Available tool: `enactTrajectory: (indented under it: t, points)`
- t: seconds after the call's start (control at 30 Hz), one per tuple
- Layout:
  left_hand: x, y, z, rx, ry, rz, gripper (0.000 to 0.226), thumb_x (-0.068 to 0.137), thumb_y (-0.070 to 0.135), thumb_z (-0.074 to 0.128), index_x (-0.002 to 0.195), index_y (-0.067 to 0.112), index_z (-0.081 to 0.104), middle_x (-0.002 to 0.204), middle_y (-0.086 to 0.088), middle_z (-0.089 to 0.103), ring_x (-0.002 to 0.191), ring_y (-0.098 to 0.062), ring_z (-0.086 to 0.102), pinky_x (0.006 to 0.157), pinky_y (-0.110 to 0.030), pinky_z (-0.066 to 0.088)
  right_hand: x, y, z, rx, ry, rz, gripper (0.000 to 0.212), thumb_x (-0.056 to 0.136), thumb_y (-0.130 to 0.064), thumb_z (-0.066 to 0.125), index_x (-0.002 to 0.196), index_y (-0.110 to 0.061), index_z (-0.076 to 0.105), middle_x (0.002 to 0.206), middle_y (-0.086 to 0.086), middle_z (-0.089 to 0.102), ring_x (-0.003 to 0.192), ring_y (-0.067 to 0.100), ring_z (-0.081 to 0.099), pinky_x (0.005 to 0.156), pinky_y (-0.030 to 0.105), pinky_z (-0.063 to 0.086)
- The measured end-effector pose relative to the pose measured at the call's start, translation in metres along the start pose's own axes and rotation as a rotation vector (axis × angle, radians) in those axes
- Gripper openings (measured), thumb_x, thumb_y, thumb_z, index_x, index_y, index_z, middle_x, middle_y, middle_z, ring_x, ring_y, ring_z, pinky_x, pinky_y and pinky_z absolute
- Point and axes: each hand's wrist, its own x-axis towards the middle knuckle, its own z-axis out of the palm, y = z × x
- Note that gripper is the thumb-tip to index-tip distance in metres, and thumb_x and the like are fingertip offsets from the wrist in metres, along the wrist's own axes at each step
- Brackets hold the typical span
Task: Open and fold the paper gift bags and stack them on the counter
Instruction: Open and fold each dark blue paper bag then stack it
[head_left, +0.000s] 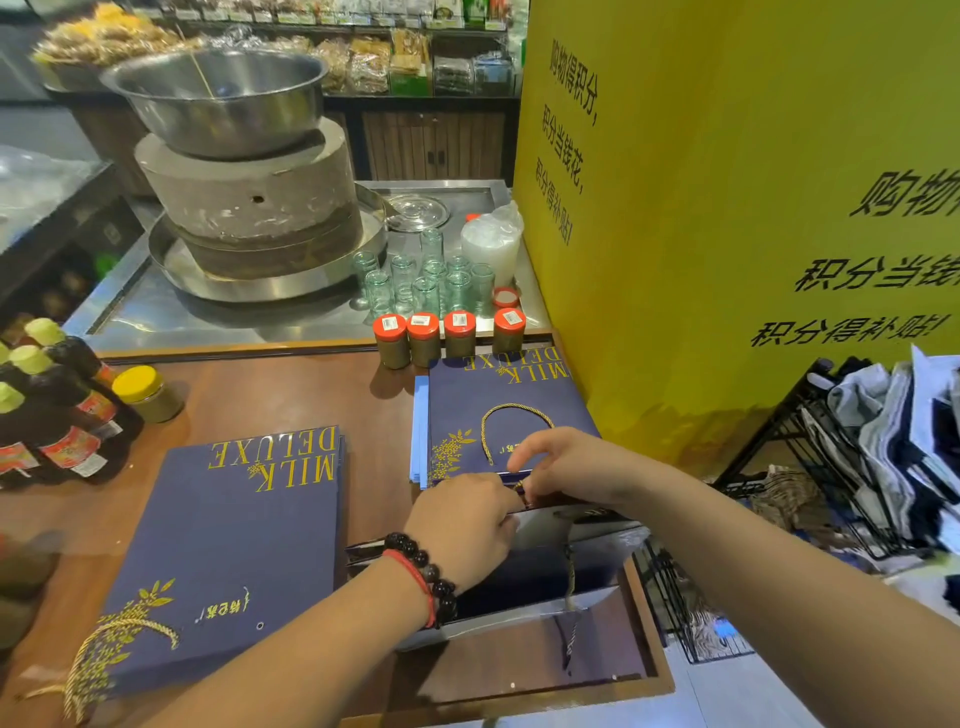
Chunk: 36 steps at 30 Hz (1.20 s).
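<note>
Both hands, L (462, 525) & R (558, 467), pinch rim of open bag (524, 577), just in front of flat bag stack (498, 410).

Gift bags were navy with gold "MILK DELUXE" lettering and a gold grain-sprig print: flat stack (228, 545) left, second stack (498, 410) right, gold cord handle on each. Open bag (524, 577) showed a white lining, navy outside. Counter (270, 395) was reddish-brown wood. Wall panel (727, 208) was yellow with black Chinese characters. Four spice jars (449, 338) had red-orange lids with white labels, olive-brown contents. Another jar (148, 392) had a yellow lid. Sauce bottles (57, 410) were dark, with yellow-green caps and red labels. Glass jars (426, 280) were clear with a green tint. Bracelet (426, 577) had dark beads, with a red cord beside it.
</note>
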Motion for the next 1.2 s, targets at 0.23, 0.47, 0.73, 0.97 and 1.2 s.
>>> enactTrajectory:
  t: [0.23,0.47,0.73,0.97,1.2]
  points:
    - [0.003,-0.003,-0.001,-0.022,-0.021,0.003,0.017,0.095,0.032,0.045,0.094,0.025,0.061,0.102,0.002,0.057,0.097,-0.024,0.056,0.073,-0.033,0.042,-0.005,0.003,-0.004,0.101,0.03,0.01,0.015,0.092,-0.006,0.059,0.097,-0.018,0.066,0.079,0.008,0.069,0.069,0.016,0.065,0.069,0.027,0.051]
    - [0.005,-0.009,0.004,-0.032,-0.016,-0.003,0.015,0.096,0.031,0.044,0.093,0.023,0.056,0.099,0.003,0.056,0.099,-0.024,0.055,0.07,-0.03,0.039,-0.001,0.015,-0.019,0.488,0.428,-0.047,0.025,0.09,0.011,0.048,0.082,-0.01,0.06,0.064,0.009,0.053,0.047,0.013,0.048,0.047,0.02,0.043]
    - [0.0,-0.03,0.01,-0.173,0.205,0.092,0.026,0.094,0.039,0.046,0.107,0.024,0.061,0.106,0.009,0.056,0.103,-0.013,0.049,0.078,-0.032,0.047,0.005,0.028,-0.018,0.512,0.678,-0.204,0.027,0.092,0.01,0.048,0.084,-0.014,0.059,0.065,0.001,0.056,0.049,0.008,0.049,0.052,0.022,0.044]
    - [-0.018,-0.08,0.009,-0.073,0.248,0.197,0.029,0.086,0.041,0.05,0.082,0.021,0.071,0.1,0.004,0.061,0.095,-0.019,0.055,0.08,-0.036,0.051,0.005,0.033,-0.026,0.548,0.838,-0.236,0.027,0.092,0.008,0.053,0.083,-0.017,0.061,0.072,0.007,0.061,0.051,0.007,0.056,0.064,0.032,0.05]
    - [-0.01,-0.08,0.014,-0.075,0.318,0.231,0.006,0.079,0.02,0.071,0.081,0.016,0.074,0.107,-0.001,0.062,0.103,-0.017,0.048,0.085,-0.034,0.051,-0.011,0.036,-0.018,0.083,1.004,-0.216,0.015,0.091,-0.012,0.062,0.105,-0.016,0.065,0.095,0.0,0.059,0.086,0.016,0.053,0.075,0.026,0.038]
